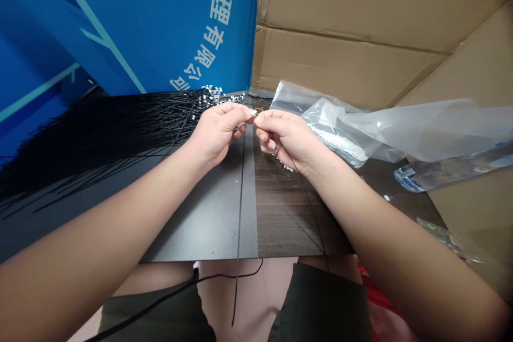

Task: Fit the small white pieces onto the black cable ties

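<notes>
Head view: I see the left hand (220, 131) pinching a small white piece (254, 112), just beside the right hand (282, 133), whose fingertips close narrowly on something I can't make out. Below them a black cord (240, 192) hangs lengthwise toward the body — past the table (200, 230) edge. On the blue panel (160, 21), white characters slant downward — I read 管理有限公司; no brand is legible to me.
</notes>
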A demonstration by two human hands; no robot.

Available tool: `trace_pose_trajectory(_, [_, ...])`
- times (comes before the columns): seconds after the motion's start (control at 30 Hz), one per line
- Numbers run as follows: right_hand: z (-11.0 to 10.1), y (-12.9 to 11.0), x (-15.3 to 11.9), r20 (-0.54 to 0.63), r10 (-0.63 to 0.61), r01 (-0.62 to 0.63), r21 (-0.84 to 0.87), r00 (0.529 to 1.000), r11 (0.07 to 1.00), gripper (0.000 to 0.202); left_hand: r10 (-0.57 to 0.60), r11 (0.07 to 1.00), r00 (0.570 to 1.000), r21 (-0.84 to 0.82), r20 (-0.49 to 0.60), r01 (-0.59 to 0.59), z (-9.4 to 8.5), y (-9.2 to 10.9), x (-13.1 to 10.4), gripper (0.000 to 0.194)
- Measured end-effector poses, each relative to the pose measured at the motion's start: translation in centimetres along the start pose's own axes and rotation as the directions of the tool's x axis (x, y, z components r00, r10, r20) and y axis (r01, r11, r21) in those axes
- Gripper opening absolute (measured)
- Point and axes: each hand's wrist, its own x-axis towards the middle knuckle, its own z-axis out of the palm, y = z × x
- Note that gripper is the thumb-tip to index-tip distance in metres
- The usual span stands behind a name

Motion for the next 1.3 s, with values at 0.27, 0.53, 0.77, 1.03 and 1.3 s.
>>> trace_pose_trajectory(0.27, [-0.2,0.0,0.0,0.022,0.012,-0.012,0.003,1.0,1.0,0.013,0.009,1.0,1.0,-0.003,0.026,-0.009,0.0,0.0,-0.1,0.011])
trace_pose_trajectory(0.53, [-0.2,0.1,0.0,-0.007,-0.008,0.008,-0.031,1.0,0.999,0.016,0.046,0.997,0.999,0.065,0.0,-0.046,0.0,0.0,0.0,0.013])
trace_pose_trajectory(0.77, [0.3,0.2,-0.2,-0.096,-0.049,0.039,-0.105,0.994,0.994,0.02,0.098,0.982,0.995,0.167,-0.031,-0.092,0.0,-0.1,-0.1,0.012])
trace_pose_trajectory(1.03, [0.6,0.9,0.1,-0.11,-0.078,0.064,-0.127,0.991,0.99,0.02,0.186,0.942,0.981,0.291,-0.048,-0.165,0.0,-0.2,-0.3,0.01])
trace_pose_trajectory(1.3, [-0.7,0.8,0.4,-0.068,-0.113,0.083,-0.343,0.991,0.936,0.021,0.107,0.972,0.994,0.209,-0.006,-0.104,-0.5,-0.1,0.2,0.008])
